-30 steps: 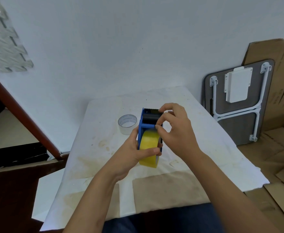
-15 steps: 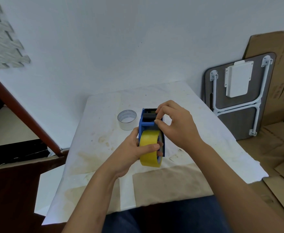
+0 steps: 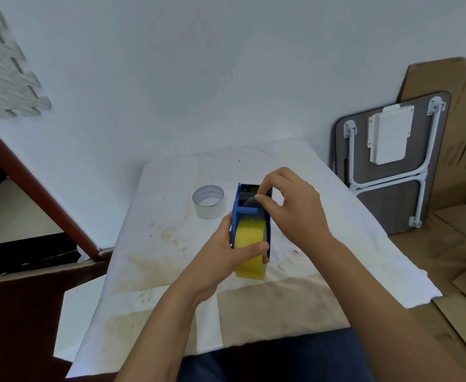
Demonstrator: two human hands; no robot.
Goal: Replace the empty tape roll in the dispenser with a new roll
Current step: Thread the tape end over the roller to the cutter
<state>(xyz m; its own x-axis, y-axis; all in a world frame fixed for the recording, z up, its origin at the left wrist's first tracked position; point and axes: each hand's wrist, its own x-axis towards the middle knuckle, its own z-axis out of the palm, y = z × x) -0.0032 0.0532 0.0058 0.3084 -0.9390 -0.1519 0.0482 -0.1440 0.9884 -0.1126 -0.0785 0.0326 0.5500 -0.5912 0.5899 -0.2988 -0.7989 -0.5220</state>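
Observation:
A blue tape dispenser (image 3: 238, 205) with a toothed cutting edge at its far end is held above the white table (image 3: 171, 216). A yellow tape roll (image 3: 249, 244) sits in its near half. My left hand (image 3: 226, 255) grips the dispenser and roll from the left, thumb across the roll. My right hand (image 3: 292, 208) pinches the tape's free end between thumb and forefinger over the dispenser's far part, just behind the cutter. An empty white tape core (image 3: 209, 201) stands on the table left of the dispenser.
The table is covered with stained white paper, with brown patches (image 3: 276, 307) near me. A folded table (image 3: 391, 161) and cardboard sheets (image 3: 460, 244) lean against the wall at the right. A dark wooden frame (image 3: 33, 188) runs along the left.
The camera view has tilted slightly. My right hand's fingers have shifted from the dispenser's side to pinching the tape end over the far part. The left hand keeps its grip.

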